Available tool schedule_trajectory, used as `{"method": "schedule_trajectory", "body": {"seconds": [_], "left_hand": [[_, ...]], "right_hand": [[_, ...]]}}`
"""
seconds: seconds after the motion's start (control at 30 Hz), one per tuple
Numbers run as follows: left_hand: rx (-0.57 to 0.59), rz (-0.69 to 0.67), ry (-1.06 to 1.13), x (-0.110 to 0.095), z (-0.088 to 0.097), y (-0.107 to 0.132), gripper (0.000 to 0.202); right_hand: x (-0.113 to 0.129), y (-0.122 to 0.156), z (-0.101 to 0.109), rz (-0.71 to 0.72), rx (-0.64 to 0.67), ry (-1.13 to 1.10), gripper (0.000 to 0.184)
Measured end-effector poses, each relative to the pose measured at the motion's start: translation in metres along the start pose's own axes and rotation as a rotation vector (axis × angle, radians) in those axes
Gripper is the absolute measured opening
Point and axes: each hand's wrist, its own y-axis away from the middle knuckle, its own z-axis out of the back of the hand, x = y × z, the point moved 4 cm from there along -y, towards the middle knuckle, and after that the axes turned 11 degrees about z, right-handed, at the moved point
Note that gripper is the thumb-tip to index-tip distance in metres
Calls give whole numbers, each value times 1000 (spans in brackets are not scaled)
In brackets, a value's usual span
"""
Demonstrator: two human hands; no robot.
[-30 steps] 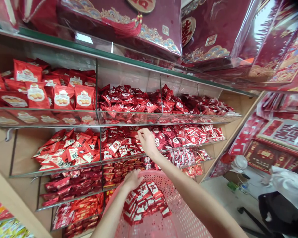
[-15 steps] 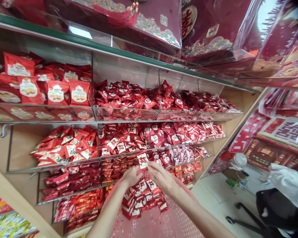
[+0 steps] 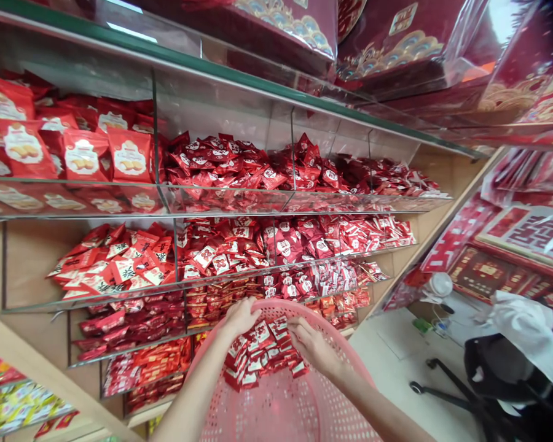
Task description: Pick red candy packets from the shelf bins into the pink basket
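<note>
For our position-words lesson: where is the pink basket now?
In the head view, the pink basket is at bottom centre, in front of the shelves, the left hand on its rim and the right hand inside.

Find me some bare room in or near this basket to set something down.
Inside the pink basket, bare bottom shows nearer you than the packets. Pale floor shows between the basket and black chair. Crowded: the basket's far end, with your left hand on the rim and right hand at the packets.

Head view faces shelves point(image 3: 221, 213); looks down into basket point(image 3: 279, 405).
</note>
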Motion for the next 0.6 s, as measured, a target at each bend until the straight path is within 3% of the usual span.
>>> {"method": "schedule_trajectory", "body": {"seconds": [0.3,0.6], "left_hand": [[-5,-10,-18,-3,3,2,27],[-1,-6,-16,-5,5,5,29]], "right_hand": [[-7,2,-18,-46,59,-105,20],[-6,9,-27,15,112,116,21]]}}
